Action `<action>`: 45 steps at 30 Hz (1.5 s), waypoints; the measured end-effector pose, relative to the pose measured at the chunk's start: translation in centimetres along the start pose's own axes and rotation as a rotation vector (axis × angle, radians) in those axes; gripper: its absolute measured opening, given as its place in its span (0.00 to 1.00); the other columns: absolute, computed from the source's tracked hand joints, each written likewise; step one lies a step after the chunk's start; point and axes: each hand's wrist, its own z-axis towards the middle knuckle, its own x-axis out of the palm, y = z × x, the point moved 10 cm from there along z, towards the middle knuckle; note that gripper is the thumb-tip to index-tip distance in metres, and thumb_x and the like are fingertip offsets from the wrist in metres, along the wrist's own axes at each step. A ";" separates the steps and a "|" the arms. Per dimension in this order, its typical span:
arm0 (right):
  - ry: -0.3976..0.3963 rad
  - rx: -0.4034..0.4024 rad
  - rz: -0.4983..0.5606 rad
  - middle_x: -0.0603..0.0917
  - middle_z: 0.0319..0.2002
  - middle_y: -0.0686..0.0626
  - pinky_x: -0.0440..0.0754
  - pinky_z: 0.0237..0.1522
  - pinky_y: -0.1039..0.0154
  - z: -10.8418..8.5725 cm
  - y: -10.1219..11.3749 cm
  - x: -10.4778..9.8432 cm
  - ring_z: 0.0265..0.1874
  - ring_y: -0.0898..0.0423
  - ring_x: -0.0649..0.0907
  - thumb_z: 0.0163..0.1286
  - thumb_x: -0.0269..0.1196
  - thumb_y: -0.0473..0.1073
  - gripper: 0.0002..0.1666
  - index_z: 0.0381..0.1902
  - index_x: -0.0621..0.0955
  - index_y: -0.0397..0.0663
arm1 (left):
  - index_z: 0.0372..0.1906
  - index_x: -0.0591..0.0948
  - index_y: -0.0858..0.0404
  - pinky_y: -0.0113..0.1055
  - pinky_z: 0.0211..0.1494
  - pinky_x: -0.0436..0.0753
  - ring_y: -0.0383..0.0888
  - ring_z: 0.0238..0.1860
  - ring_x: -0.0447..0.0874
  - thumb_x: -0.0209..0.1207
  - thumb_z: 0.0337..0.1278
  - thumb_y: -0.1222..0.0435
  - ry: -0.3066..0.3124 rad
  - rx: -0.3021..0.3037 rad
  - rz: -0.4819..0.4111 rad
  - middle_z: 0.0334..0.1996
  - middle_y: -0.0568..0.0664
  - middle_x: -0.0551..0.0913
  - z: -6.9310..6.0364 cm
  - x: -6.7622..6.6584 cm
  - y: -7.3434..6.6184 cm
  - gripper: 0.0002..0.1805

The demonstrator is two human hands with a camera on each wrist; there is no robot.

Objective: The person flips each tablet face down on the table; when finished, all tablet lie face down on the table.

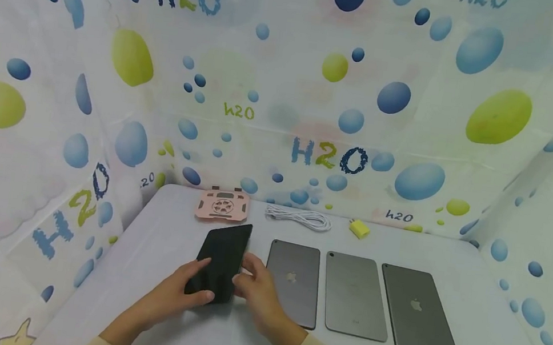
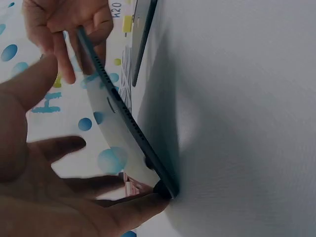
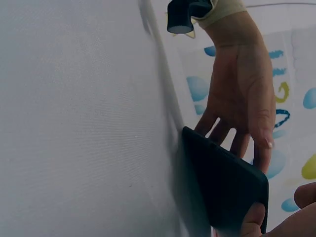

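Note:
A tablet with a dark, blank screen is tilted up off the table at the left of the head view. My right hand pinches its right edge. In the right wrist view, that hand's thumb lies against the tablet. My left hand is at the tablet's left side, fingers spread. The left wrist view shows the tablet edge-on, a lower finger of the left hand touching one end, with the thumb standing apart from it.
To the right lie a dark grey tablet, a lighter grey tablet and another dark tablet, backs up. Behind are a pink stand, a coiled white cable and a yellow charger plug. Patterned curtains surround the white table.

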 end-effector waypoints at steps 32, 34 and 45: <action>0.131 0.115 0.144 0.60 0.77 0.37 0.84 0.53 0.44 0.4 0.8 3.7 0.62 0.39 0.79 0.65 0.67 0.33 0.47 0.80 0.60 0.44 | 0.74 0.72 0.56 0.53 0.60 0.81 0.58 0.62 0.81 0.68 0.50 0.76 -0.249 0.263 0.279 0.64 0.58 0.80 -1.5 -0.7 -3.5 0.42; 0.140 0.121 0.139 0.55 0.79 0.36 0.83 0.54 0.41 0.4 1.0 3.8 0.65 0.38 0.76 0.66 0.68 0.34 0.50 0.81 0.57 0.46 | 0.74 0.71 0.57 0.51 0.59 0.82 0.57 0.62 0.81 0.68 0.51 0.76 -0.276 0.286 0.283 0.64 0.57 0.80 -1.7 -0.8 -3.8 0.42; 0.222 0.057 -0.143 0.51 0.82 0.46 0.59 0.69 0.27 -0.4 1.7 4.6 0.79 0.31 0.47 0.68 0.69 0.40 0.49 0.80 0.60 0.68 | 0.71 0.72 0.66 0.36 0.50 0.87 0.62 0.58 0.83 0.64 0.60 0.74 -0.346 0.192 -0.218 0.63 0.67 0.79 -1.7 -0.8 -3.0 0.33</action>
